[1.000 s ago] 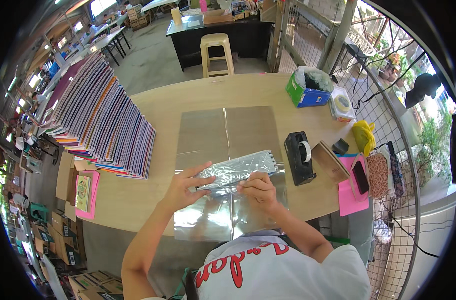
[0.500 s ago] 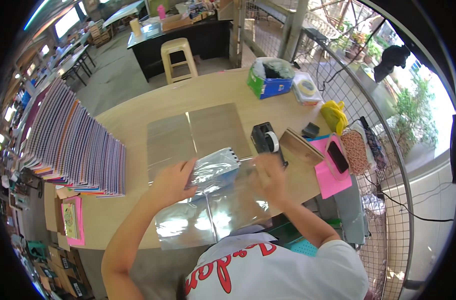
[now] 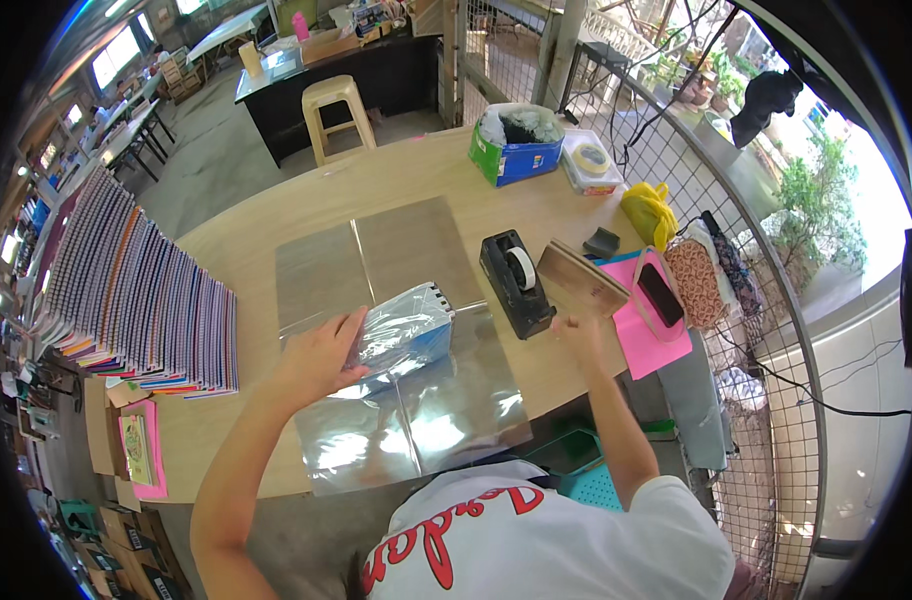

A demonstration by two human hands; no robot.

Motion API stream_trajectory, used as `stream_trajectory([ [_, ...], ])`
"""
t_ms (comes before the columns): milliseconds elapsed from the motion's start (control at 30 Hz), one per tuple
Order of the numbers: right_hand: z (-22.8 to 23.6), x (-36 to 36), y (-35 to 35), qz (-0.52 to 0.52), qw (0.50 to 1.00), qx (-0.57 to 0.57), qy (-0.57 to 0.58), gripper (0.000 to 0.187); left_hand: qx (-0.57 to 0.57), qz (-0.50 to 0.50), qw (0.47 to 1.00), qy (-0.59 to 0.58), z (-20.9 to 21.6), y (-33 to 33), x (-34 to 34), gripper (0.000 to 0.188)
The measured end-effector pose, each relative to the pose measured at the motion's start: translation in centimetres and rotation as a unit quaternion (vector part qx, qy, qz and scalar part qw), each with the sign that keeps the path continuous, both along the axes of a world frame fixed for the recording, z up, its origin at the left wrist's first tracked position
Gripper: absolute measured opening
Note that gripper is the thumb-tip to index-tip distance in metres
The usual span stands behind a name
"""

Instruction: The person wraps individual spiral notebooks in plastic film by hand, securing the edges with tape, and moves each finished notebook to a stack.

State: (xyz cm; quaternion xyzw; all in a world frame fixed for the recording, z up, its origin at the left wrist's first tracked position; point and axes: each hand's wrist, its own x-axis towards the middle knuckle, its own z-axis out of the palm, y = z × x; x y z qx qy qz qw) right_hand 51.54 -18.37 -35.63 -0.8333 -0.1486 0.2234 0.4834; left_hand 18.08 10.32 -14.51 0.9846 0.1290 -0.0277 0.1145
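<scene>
A spiral-bound notebook lies partly wrapped in clear plastic, its black coil loops pointing to the far right and a blue cover showing along its side. Shiny clear plastic sheets are spread under and around it. With fingers over its left part, my left hand grips the notebook and film. My right hand is off the notebook, just right of the black tape dispenser and by the near end of a brown box-like piece. Its fingers look bent but are small and blurred; whether they hold anything is unclear.
A tall stack of spiral notebooks stands at the left. To the right lie a phone, pink paper, a yellow bundle and a patterned pouch. Farther back are a blue-green box and a tape roll. Wire mesh borders the right.
My right hand has moved right, from beside the notebook to the box-like piece near the tape dispenser. My left hand stays on the notebook. The whole view has shifted slightly.
</scene>
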Motion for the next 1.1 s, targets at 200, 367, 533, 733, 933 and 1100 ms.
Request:
stream_trajectory([
  [200, -4.7, -7.6, 1.1, -0.103, 0.828, 0.337, 0.435, 0.016, -0.003, 0.063, 0.998, 0.029, 1.7, -2.1, -0.2, 0.075],
  [367, 7.7, -19.5, 6.2, 0.130, 0.907, 0.340, 0.211, 0.015, 0.000, 0.040, 0.999, 0.014, 1.0, -1.2, -0.3, 0.073],
  [533, 8.5, -22.6, 12.1, 0.174, 0.926, 0.307, 0.136, 0.024, 0.040, 0.029, 0.998, -0.043, -0.1, -1.2, -0.3, 0.076],
  [733, 5.9, -21.6, 13.5, 0.108, 0.976, 0.145, -0.121, 0.035, 0.032, 0.066, 0.996, -0.059, -1.0, -1.9, 0.2, 0.077],
  [933, -3.5, -15.2, 8.4, 0.104, 0.913, 0.199, 0.341, 0.046, 0.059, 0.131, 0.988, -0.056, -1.4, -4.7, 0.2, 0.070],
  [1100, 6.6, -14.2, 8.8, 0.189, 0.704, 0.216, 0.650, 0.067, 0.121, -0.061, 0.976, -0.170, -2.4, -9.5, -2.5, 0.055],
])
